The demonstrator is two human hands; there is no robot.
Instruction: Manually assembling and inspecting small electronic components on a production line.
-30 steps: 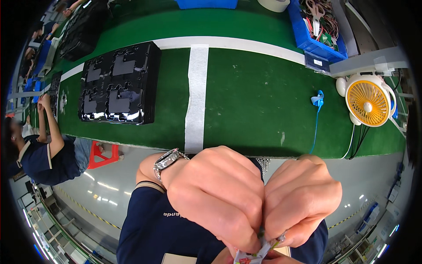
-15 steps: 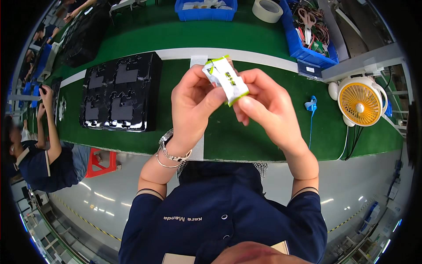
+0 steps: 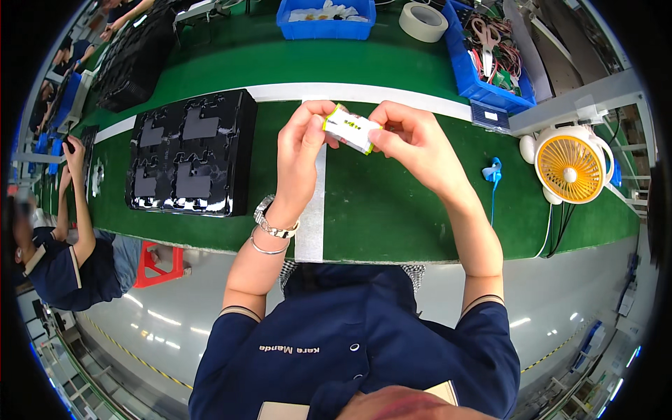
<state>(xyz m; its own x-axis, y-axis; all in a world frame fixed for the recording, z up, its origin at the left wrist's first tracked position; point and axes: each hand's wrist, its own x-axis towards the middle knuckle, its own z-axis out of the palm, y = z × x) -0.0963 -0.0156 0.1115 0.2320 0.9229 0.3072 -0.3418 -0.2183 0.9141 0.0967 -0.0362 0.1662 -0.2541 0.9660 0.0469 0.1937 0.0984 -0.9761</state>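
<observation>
Head view: fingers (image 3: 312,134) pinch a packet (image 3: 359,138) bearing dark lettering (image 3: 352,124).

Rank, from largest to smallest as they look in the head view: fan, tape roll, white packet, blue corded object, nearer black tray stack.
1. nearer black tray stack
2. fan
3. tape roll and white packet, unranked: similar in size, and the packet is likely nearer the camera
4. blue corded object

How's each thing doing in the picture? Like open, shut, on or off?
Left hand: pinching the packet
Right hand: pinching the packet's other end
Packet: held up; can't tell if opened
Fan: upright; can't tell if it's on
Tape roll: lying flat
Wire bin: open on top
Scissors: lying in the bin
Black tray: lying flat
</observation>
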